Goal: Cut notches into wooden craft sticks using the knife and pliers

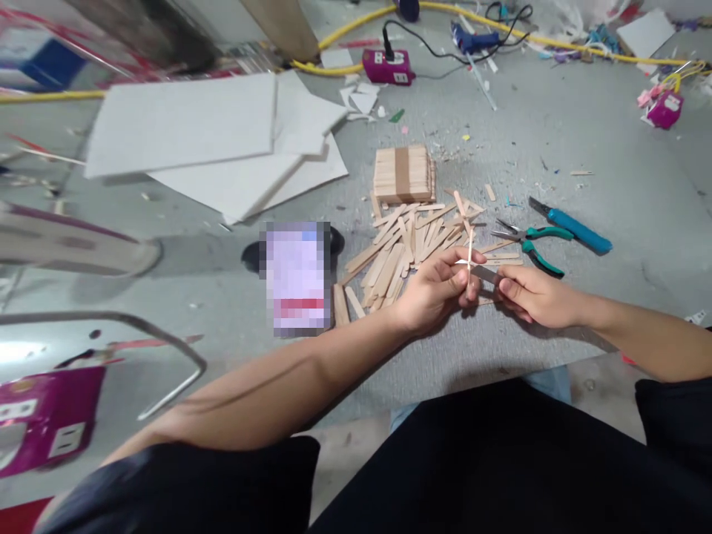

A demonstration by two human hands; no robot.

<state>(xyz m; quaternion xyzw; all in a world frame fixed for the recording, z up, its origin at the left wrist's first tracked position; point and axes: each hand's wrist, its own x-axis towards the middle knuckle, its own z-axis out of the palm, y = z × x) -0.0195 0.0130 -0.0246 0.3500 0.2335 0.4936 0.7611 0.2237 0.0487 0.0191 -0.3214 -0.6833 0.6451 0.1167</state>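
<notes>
My left hand point(437, 291) is closed in a pinch on a thin wooden stick point(471, 248) held upright over the floor. My right hand point(531, 295) is closed on a small metal blade point(485, 274) whose tip rests against the lower part of that stick. Both hands hover just in front of a loose pile of flat wooden sticks point(406, 245). Behind the pile stands a taped bundle of sticks point(403, 174).
Green-handled pliers point(531, 241) and a blue-handled cutter point(572, 226) lie right of the pile. White foam boards point(211, 141) lie at the back left. A pink power strip point(388, 65), yellow cable point(556, 37) and a blue glue gun point(472, 38) sit further back. A metal chair frame point(167, 341) stands left.
</notes>
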